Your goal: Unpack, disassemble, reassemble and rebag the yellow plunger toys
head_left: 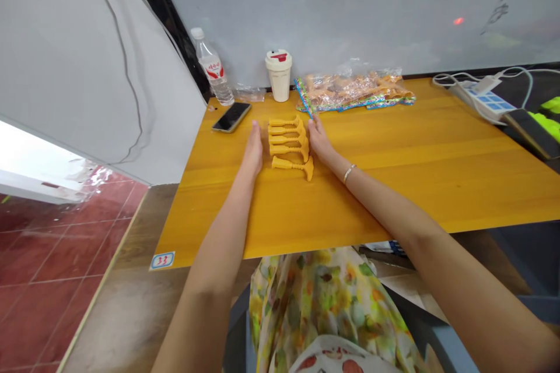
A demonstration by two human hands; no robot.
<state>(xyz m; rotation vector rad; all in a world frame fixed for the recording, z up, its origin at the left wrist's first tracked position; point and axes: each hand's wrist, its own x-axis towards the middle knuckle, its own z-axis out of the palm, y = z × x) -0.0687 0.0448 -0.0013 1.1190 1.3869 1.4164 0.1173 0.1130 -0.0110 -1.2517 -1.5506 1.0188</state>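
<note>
Several small yellow plastic toy hammers (pixel 286 140) lie side by side in a row on the table, handles to the left and curved heads to the right. The nearest one (pixel 291 166) sits slightly apart and at a slant. My left hand (pixel 254 150) stands on edge just left of the handle ends, with its fingers stretched out and a small gap to them. On the other side, my right hand (pixel 319 139) is held the same way, close against the heads; whether it touches them I cannot tell. Neither hand grips anything.
Behind the hammers are a clear bag of orange-yellow pieces (pixel 354 90), a lidded white cup (pixel 280 77), a water bottle (pixel 213 67) and a phone (pixel 231 117). A power strip (pixel 487 99) with white cables lies at the far right. The wooden tabletop (pixel 415 157) meets a grey panel.
</note>
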